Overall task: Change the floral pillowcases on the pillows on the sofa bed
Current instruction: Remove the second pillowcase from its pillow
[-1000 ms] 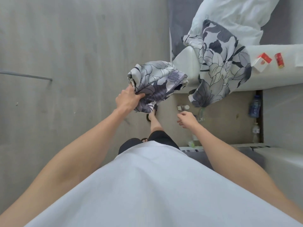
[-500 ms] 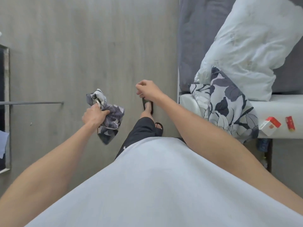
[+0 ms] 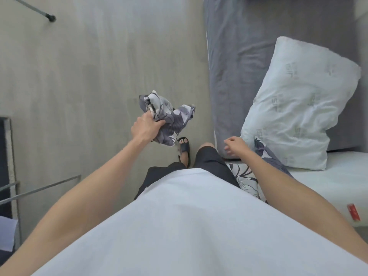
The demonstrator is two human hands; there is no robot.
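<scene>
My left hand [image 3: 146, 127] grips a bunched grey-and-white floral pillowcase [image 3: 171, 116], held out over the floor in front of me. My right hand [image 3: 236, 145] hovers with loosely curled fingers and nothing in it, at the near edge of the grey sofa bed [image 3: 239, 56]. A bare white pillow [image 3: 298, 104] leans on the sofa bed, beyond my right hand. A second floral pillowcase [image 3: 247, 176] drapes over the white arm of the sofa, partly hidden under my right forearm.
Grey wood-look floor [image 3: 89, 76] spreads to the left. A metal rack's bars [image 3: 39, 189] and a dark framed object [image 3: 6, 156] stand at the left edge. A thin pole with a rubber foot [image 3: 52, 17] is at top left. A red packet [image 3: 353, 215] lies on the white arm.
I have turned toward the sofa bed. My left hand carried the bunched pillowcase forward and to the right. My right hand swung from mid-air down to the bed's edge.
</scene>
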